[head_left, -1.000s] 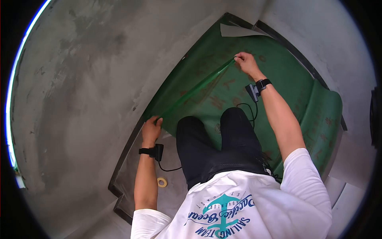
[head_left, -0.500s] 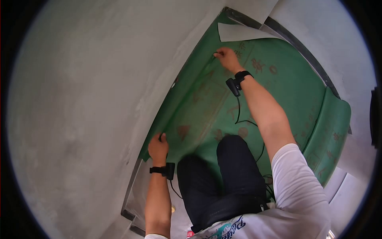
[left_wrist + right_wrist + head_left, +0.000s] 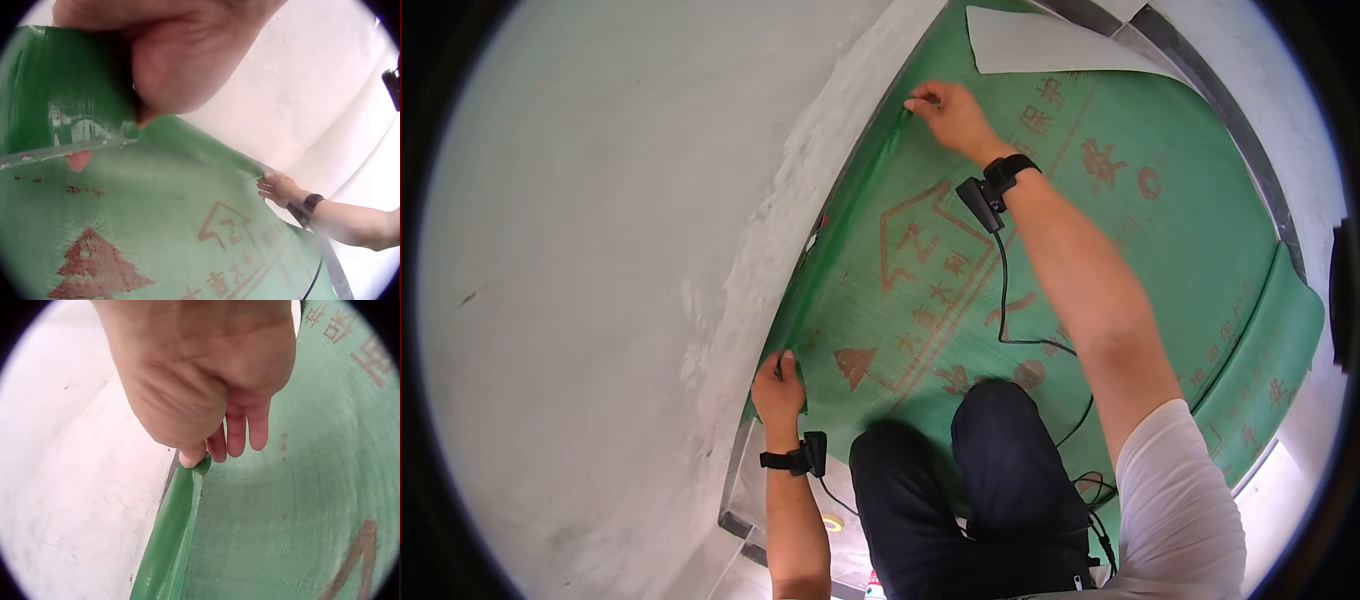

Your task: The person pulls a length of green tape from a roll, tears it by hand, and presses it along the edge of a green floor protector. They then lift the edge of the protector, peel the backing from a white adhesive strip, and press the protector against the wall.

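A green floor protection sheet (image 3: pixel 1160 250) with red printed characters and arrows covers the floor before my knees. My right hand (image 3: pixel 955 120) pinches its wall-side edge near the far end, thumb against fingers. Nearer to me, my left hand (image 3: pixel 778 390) grips the same edge beside the wall. Up close in the left wrist view, a glossy green flap (image 3: pixel 62 87) of the sheet is turned over under the left hand. A narrow folded strip (image 3: pixel 169 531) runs from the right fingertips along the foot of the wall in the right wrist view.
A pale plastered wall (image 3: pixel 620 250) rises at left, close to both hands. The sheet's far corner is folded back, showing a white underside (image 3: pixel 1050 42). At right the sheet curls up (image 3: pixel 1260 380) near dark skirting (image 3: pixel 1245 130). Yellow tape (image 3: pixel 832 523) lies by the left forearm.
My right hand has carried the pinched edge left to the wall, and the raised fold now lies along it. The left hand keeps its grip at the wall. The head view has shifted.
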A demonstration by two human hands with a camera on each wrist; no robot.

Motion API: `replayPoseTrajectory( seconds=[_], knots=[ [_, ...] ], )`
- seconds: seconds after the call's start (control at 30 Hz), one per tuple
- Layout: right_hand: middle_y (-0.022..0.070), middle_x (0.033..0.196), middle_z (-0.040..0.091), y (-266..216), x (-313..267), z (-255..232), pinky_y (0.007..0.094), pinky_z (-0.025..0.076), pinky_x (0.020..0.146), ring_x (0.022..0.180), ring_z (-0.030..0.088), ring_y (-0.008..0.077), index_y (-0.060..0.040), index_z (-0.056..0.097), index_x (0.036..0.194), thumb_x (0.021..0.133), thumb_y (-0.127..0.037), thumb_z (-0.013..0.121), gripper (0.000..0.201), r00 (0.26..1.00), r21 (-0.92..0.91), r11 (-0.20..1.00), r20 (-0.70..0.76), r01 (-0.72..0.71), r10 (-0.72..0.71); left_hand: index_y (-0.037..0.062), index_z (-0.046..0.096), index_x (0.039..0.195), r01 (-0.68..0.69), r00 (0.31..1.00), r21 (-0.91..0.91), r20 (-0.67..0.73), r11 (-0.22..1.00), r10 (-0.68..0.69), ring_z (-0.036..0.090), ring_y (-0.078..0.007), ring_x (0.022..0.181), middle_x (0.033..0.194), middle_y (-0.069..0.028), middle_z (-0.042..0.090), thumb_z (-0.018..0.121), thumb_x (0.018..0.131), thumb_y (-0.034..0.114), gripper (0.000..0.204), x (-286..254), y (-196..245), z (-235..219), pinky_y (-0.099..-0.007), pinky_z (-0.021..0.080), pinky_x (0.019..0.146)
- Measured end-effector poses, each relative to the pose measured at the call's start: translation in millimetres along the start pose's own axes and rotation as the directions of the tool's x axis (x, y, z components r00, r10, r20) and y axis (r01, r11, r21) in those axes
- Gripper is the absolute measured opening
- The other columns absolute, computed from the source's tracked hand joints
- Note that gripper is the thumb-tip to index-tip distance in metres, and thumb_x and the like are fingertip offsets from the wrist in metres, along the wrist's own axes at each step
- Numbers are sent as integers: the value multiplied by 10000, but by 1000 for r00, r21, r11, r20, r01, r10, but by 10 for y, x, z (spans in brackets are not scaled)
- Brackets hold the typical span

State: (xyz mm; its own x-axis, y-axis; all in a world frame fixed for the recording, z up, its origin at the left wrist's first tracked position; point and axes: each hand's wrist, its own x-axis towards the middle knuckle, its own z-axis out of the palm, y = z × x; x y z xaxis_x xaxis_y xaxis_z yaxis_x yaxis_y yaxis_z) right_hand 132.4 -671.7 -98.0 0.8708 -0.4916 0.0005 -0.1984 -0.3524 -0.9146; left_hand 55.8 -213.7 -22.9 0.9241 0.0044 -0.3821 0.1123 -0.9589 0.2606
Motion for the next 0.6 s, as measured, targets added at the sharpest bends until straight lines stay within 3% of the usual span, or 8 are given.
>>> replayPoseTrajectory(
  seconds=[0.07, 0.17, 0.27, 0.37, 0.47, 0.53, 0.57, 0.6],
  knots=[
    [155, 888, 697, -19, 23, -36, 367, 514, 759, 819, 652, 255, -6, 673, 1022, 892, -239, 697, 268, 1000, 38, 999, -20, 21, -20, 36, 711, 1094, -32, 999, 44, -32, 999, 34, 680, -399, 833, 885, -244, 694, 597, 943, 337, 356, -62, 96, -37, -438, 523, 738],
    [148, 903, 695, -71, 73, -65, 369, 513, 764, 831, 650, 255, -10, 664, 1034, 902, -235, 684, 261, 1000, 40, 999, -15, 5, -5, 27, 705, 1098, 49, 998, -4, -27, 999, -49, 672, -383, 765, 830, -231, 688, 598, 947, 346, 369, -94, 210, -32, -433, 509, 696],
    [138, 895, 694, -7, 91, 19, 374, 514, 773, 829, 648, 271, -17, 661, 1032, 905, -239, 679, 256, 998, -1, 1000, -58, 31, -31, 15, 703, 1088, -19, 998, -41, -57, 999, 17, 656, -371, 712, 791, -220, 679, 592, 953, 351, 378, 47, 98, 165, -426, 496, 665],
    [139, 964, 688, 3, 159, 24, 385, 509, 807, 879, 640, 290, -24, 660, 1034, 903, -239, 677, 252, 1000, 42, 999, -11, -5, 6, 4, 703, 1073, 41, 999, -56, -30, 998, -43, 653, -342, 691, 774, -219, 673, 594, 958, 339, 371, 25, 140, 174, -407, 492, 653],
    [131, 1087, 660, 98, 124, 44, 387, 501, 829, 934, 622, 295, -28, 661, 1017, 904, -237, 668, 237, 989, 14, 994, -105, 107, -105, -2, 704, 1053, -4, 998, -118, -59, 993, -3, 641, -309, 662, 757, -212, 665, 600, 959, 327, 357, 20, 138, 244, -390, 479, 630],
    [74, 1229, 639, 168, 140, 73, 337, 505, 761, 902, 619, 181, -41, 644, 1009, 931, -237, 665, 212, 970, -25, 981, -146, 194, -195, -9, 701, 1036, -2, 1000, -100, -27, 995, -1, 609, -277, 620, 720, -195, 648, 605, 960, 316, 347, 24, 145, 252, -378, 463, 608],
    [74, 1229, 639, 134, 123, 46, 337, 505, 761, 902, 619, 181, -41, 644, 1009, 931, -237, 665, 212, 970, -27, 981, -147, 191, -193, -9, 701, 1036, -4, 1000, -100, -23, 995, 2, 609, -277, 620, 720, -195, 648, 605, 960, 316, 347, 39, 154, 237, -378, 463, 608],
    [97, 1198, 627, 108, 88, 37, 357, 495, 804, 937, 608, 235, -37, 642, 1014, 924, -242, 650, 224, 984, 51, 989, -124, 137, -130, -11, 700, 1030, -11, 999, -121, -31, 993, 7, 592, -266, 604, 704, -188, 638, 602, 961, 315, 348, 57, 135, 241, -376, 456, 598]
  ],
)
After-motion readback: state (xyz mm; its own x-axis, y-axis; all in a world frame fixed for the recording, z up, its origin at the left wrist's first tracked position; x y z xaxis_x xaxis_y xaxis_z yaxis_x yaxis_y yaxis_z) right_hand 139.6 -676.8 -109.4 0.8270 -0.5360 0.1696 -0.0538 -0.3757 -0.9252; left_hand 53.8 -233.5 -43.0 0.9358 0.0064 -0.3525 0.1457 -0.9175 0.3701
